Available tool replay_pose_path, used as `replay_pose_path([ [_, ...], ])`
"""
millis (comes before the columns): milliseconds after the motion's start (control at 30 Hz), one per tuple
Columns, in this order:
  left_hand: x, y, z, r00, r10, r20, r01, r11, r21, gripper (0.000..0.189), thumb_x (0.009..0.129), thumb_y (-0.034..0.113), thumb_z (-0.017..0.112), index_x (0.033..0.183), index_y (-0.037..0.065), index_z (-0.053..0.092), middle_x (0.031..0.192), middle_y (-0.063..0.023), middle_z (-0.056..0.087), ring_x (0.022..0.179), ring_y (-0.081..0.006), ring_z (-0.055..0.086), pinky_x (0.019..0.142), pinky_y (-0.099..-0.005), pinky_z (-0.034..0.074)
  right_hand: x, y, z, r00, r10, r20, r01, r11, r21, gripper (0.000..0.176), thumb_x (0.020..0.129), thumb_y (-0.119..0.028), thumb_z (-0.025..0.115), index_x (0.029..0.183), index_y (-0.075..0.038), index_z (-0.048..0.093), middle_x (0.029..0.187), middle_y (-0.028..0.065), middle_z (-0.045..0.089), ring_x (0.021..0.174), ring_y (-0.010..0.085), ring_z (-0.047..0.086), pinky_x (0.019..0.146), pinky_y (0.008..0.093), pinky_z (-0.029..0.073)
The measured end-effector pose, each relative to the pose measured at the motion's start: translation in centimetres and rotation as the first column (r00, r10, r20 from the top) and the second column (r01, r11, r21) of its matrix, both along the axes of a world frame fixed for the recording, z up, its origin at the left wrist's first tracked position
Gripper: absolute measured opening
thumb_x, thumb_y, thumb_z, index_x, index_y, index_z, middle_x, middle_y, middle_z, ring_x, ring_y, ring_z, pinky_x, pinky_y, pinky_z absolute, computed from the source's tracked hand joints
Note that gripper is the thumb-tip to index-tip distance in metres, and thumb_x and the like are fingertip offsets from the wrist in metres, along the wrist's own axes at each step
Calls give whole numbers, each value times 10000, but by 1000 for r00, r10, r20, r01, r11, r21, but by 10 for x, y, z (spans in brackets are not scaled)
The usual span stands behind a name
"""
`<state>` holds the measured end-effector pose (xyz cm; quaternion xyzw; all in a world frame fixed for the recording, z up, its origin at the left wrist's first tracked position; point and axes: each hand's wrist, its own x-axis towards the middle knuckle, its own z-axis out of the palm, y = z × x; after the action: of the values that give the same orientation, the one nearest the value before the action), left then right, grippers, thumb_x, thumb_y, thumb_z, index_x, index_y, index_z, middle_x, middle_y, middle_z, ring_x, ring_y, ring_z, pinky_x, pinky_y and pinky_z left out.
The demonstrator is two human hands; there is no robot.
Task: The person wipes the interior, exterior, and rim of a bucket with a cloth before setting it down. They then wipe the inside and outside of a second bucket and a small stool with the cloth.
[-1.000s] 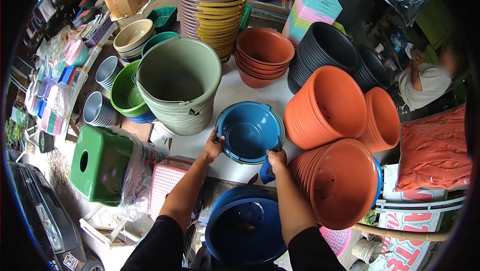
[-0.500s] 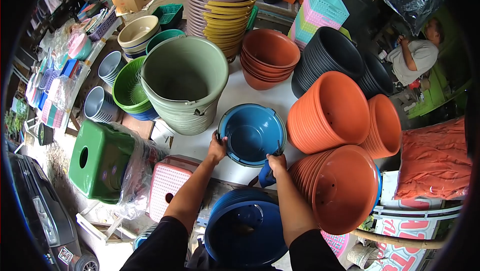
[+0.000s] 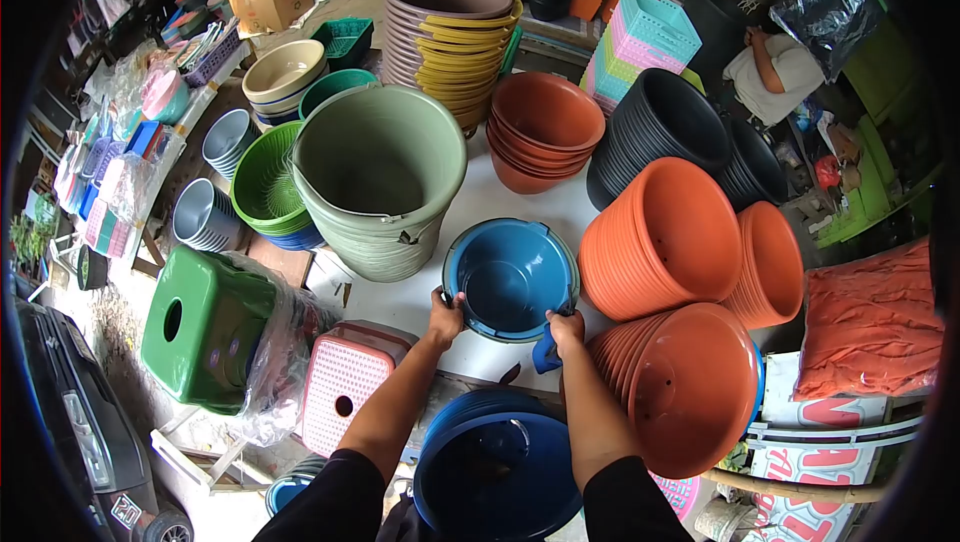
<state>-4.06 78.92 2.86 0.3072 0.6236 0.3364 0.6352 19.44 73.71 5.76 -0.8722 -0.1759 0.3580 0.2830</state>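
A round blue plastic basin (image 3: 512, 277) stands on the white tabletop, a greenish rim showing just outside its own. At its lower left edge, my left hand (image 3: 447, 319) has its fingers closed around the rim. My right hand (image 3: 566, 330) grips the lower right edge in the same way. Beneath the right hand hangs a piece of dark blue material (image 3: 546, 352), whose kind I cannot make out. To the left of the basin rises a stack of sage green buckets (image 3: 385, 242); stacked orange pots (image 3: 640, 232) stand close on its right.
Brown-orange pots (image 3: 700, 392) lie tilted at the right. Large dark blue tubs (image 3: 495, 482) are below my arms. A pink stool (image 3: 340, 372) and green stool (image 3: 205, 332) are on the left. Black pots (image 3: 660, 132) stand behind. A person (image 3: 775, 72) is at the back right.
The whole view has shifted slightly, so things sit a little lower and further right. Both hands stay on the basin's rim. The person at the back has moved left and bent lower.
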Motion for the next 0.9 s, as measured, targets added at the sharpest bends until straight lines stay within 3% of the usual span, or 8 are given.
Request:
replay_pose_path([
  [167,-9,5,-23,991,-62,-115,69,996,53,700,944,373,616,1437,58,232,1129,-223,617,939,-272,651,776,-386,557,-8,-6,18,997,24,70,-23,1000,-7,589,743,-321,828,1147,24,575,1094,183,666,1004,302,645,887,396,492],
  [267,-12,-1,-21,968,-110,-226,136,985,103,749,926,416,633,1442,29,253,1046,-220,658,936,-276,659,851,-368,510,-16,-11,35,944,62,324,12,975,-221,881,703,-542,797,1303,2,449,1246,241,579,1123,409,588,960,468,485],
  [367,-12,-3,-10,979,-77,-189,96,991,93,798,909,421,654,1455,7,245,1060,-242,654,993,-323,646,898,-393,488,-22,-20,49,913,34,406,44,983,-180,888,703,-563,787,1289,19,461,1250,237,583,1126,416,585,948,463,492],
  [433,-16,-5,-24,944,-102,-314,147,981,123,810,892,412,671,1469,41,240,1246,-288,539,1139,-382,570,984,-420,449,-22,-22,46,932,-24,362,65,993,-103,828,714,-537,792,1250,23,501,1216,235,605,1107,405,600,934,454,494],
  [533,-18,-19,40,864,-156,-479,209,976,60,794,884,388,675,1478,82,245,1398,-304,352,1263,-434,449,1064,-440,389,-27,-24,69,975,-91,201,79,995,65,661,748,-457,797,1148,23,582,1123,217,652,1042,364,635,903,431,496],
  [633,-29,-31,67,895,-143,-422,217,967,133,763,881,356,674,1473,100,267,1414,-300,299,1291,-453,395,1096,-452,349,-48,-32,111,995,-31,-98,73,883,464,254,858,-153,726,1026,15,634,1008,111,684,915,209,639,844,354,489],
  [800,-64,-80,142,982,-164,-91,187,883,431,601,933,292,640,1407,45,367,1246,-241,515,1184,-331,510,1026,-399,407,-101,-86,179,970,204,-136,-53,714,698,296,895,-66,652,1171,28,599,1089,101,661,983,190,615,895,323,467],
  [900,-102,-140,192,958,-250,139,141,835,532,561,962,275,615,1405,22,382,1244,-160,542,1169,-229,522,1024,-369,406,-155,-139,233,872,382,-305,-86,734,673,329,903,-73,625,1213,30,592,1140,83,643,1008,167,598,910,319,468],
])
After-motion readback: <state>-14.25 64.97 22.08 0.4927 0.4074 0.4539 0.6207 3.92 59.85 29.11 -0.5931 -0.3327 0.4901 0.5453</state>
